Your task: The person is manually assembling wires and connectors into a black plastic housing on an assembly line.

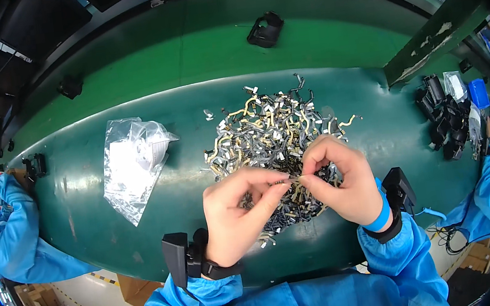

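Observation:
My left hand point(234, 215) and my right hand point(347, 186) meet over the near part of a loose pile of small flex cables point(269, 128). Thumb and forefinger of each hand are pinched together on one small flex cable point(293, 180), which shows only as a short dark piece between the fingertips. The heaped cables are black, grey and yellow, with pale ends, and lie tangled on the green table point(184, 105). Both wrists wear black straps with boxy modules; a blue band circles my right wrist.
Left of the pile lies a clear plastic bag point(136, 166) with white contents. Black plastic parts point(442, 116) and a blue box point(478, 94) stand at the far right. Co-workers in blue sleeves point(22, 235) sit at both table ends. A green post point(439, 37) rises at the back right.

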The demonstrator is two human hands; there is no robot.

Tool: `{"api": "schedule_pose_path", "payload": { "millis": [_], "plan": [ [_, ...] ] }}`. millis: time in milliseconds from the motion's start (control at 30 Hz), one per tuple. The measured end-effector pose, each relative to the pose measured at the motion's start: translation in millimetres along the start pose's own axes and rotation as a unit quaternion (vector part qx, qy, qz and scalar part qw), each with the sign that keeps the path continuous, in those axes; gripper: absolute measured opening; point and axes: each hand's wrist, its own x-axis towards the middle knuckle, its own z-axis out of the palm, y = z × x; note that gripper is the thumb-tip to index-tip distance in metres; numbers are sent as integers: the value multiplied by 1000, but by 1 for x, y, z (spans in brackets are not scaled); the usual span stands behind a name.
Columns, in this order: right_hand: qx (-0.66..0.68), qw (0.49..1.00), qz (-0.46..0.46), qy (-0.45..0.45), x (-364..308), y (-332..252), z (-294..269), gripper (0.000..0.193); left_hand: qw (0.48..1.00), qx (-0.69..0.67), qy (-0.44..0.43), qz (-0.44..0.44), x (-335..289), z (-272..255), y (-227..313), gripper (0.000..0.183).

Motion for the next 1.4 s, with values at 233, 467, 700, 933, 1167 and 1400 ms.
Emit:
{"api": "schedule_pose_path", "payload": {
  "millis": [233, 467, 700, 933, 1167, 1400],
  "plan": [
    [222, 962, 136, -75, -14, -2, -6, 8, 890, 342, -33, 299, 4, -4, 9, 35],
    [310, 919, 225, -96, -16, -4, -3, 9, 884, 356, -39, 300, 5, 2, 6, 33],
    [169, 975, 140, -22, -19, -2, 4, 9, 904, 326, -5, 276, -1, 5, 2, 30],
    [24, 998, 52, 23, -19, -5, 9, 12, 925, 279, 13, 259, 3, 11, -4, 26],
    [-76, 996, -44, 35, -18, 1, 18, 13, 940, 278, -6, 197, 0, 10, -2, 21],
    [-54, 997, -23, 55, -17, 0, 16, 12, 946, 244, 46, 207, 8, 3, -9, 20]
  ]
}}
